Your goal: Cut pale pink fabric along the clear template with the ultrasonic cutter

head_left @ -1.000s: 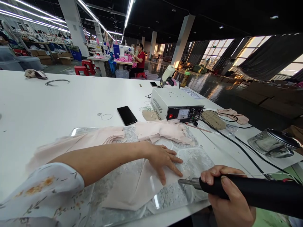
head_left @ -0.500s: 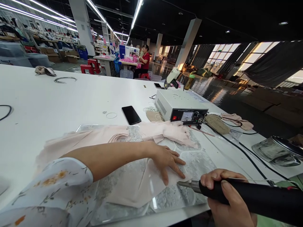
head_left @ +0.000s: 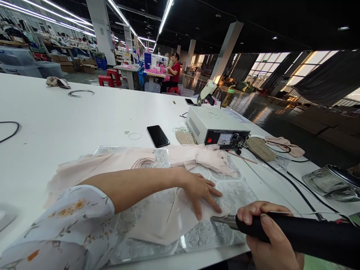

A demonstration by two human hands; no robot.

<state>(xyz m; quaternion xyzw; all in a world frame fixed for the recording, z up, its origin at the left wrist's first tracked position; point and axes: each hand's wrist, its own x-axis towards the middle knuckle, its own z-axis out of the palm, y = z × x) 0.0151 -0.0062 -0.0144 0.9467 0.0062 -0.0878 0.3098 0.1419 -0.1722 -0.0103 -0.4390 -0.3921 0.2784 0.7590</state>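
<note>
My left hand lies with fingers spread, pressing a pale pink fabric piece flat on a clear, patterned board. My right hand is wrapped round the black handle of an ultrasonic cutter, whose cable trails off to the right. The cutter's metal tip points left and sits at the fabric's right edge, close to my left fingertips; whether it touches the cloth I cannot tell. Behind my left arm, more pale pink fabric pieces lie along the board's far side.
A white control box with a dial and red switch stands beyond the board. Near it lie a phone and a brown pad. Black cables run along the right, beside a glass mug. A person sits at a distant sewing machine.
The whole view has shifted slightly to the left, so things appear a little farther right. Both hands, the cutter and the fabric keep nearly the same places relative to one another.
</note>
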